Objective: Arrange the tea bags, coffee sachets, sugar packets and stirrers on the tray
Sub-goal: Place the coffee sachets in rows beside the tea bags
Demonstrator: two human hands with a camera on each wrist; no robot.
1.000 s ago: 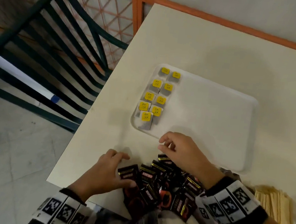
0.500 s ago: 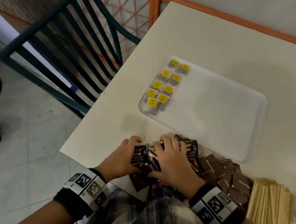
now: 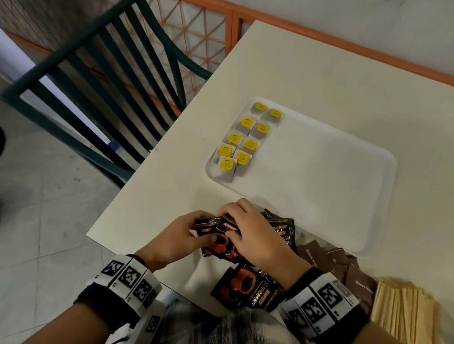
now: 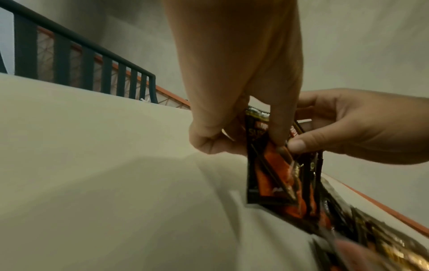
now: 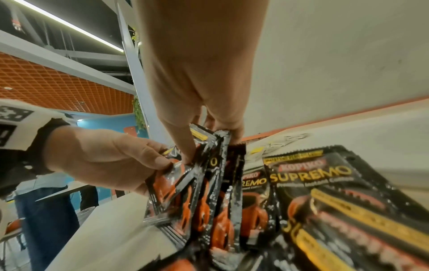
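Both hands (image 3: 220, 237) pinch black coffee sachets (image 5: 199, 183) printed "KOPIKO SUPREMO".

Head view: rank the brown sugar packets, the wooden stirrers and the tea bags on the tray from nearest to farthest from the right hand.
From the right hand, which grips coffee sachets:
1. Brown sugar packets, just to its right on the table.
2. Tea bags, ahead at the tray's left end.
3. Wooden stirrers, far right by the table's near edge.

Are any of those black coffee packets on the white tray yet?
No, the tray holds only the yellow-tagged tea bags; the coffee packets lie on the table or in both hands.
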